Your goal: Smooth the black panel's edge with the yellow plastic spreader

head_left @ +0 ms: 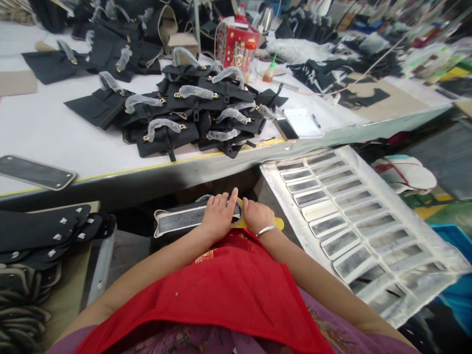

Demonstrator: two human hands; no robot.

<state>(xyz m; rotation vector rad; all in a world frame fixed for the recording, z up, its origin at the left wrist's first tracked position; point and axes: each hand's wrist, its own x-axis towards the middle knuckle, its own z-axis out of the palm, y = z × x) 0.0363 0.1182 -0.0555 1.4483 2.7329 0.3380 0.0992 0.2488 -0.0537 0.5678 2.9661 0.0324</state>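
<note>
Your left hand [218,214] lies flat on a long grey strip [184,220] with a pale rim. Your fingers are stretched out and press down on its right end. The strip rests on your lap, just under the front edge of the bench [55,128]. Your right hand [257,215] is closed around a yellow tool [277,224] that touches the same end of the strip. A silver bangle [266,230] sits on that wrist. A red apron [228,290] covers your lap.

To your right lies a shiny sheet [405,231] with many more grey strips lined up in rows on it. On the bench, near its front edge, sits a pile of black bag flaps [191,113] with wrapped handles and gold rings. A phone [286,129] and a white notepad [301,121] lie just right of the pile. A red box [236,45] stands farther back. One dark strip [35,172] lies alone by the front left edge.
</note>
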